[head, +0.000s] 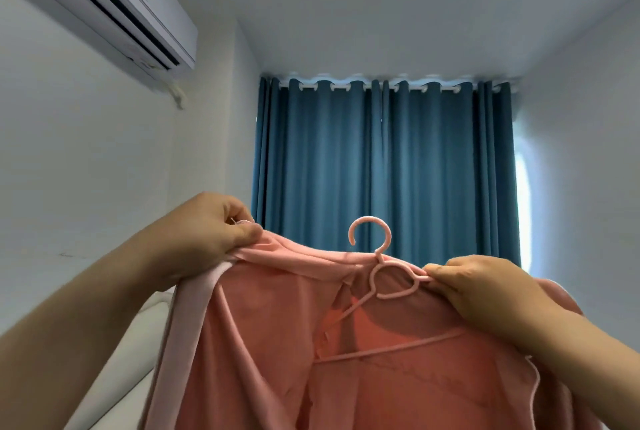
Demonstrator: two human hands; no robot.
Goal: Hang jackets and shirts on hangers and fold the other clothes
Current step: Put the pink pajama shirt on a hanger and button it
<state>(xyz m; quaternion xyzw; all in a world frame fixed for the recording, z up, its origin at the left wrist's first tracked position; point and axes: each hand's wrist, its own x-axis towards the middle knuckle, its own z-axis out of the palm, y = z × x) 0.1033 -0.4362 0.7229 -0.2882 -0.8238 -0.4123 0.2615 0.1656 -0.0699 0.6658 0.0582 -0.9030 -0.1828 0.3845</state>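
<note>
I hold a salmon-pink garment (270, 343) up in front of me, its lower part running off the bottom of the view. A pink plastic hanger (377, 256) sits inside its neck opening, hook upright above the fabric. My left hand (207, 232) pinches the garment's upper left edge, next to a paler pink band. My right hand (485, 287) grips the hanger's right shoulder together with the cloth there. The hanger's left arm and bottom bar show faintly through the fabric.
Closed blue curtains (384, 166) hang on a rail straight ahead, with bright light at their right edge. A white air conditioner (114, 10) is mounted high on the left wall. A white padded edge (138, 332) shows low on the left.
</note>
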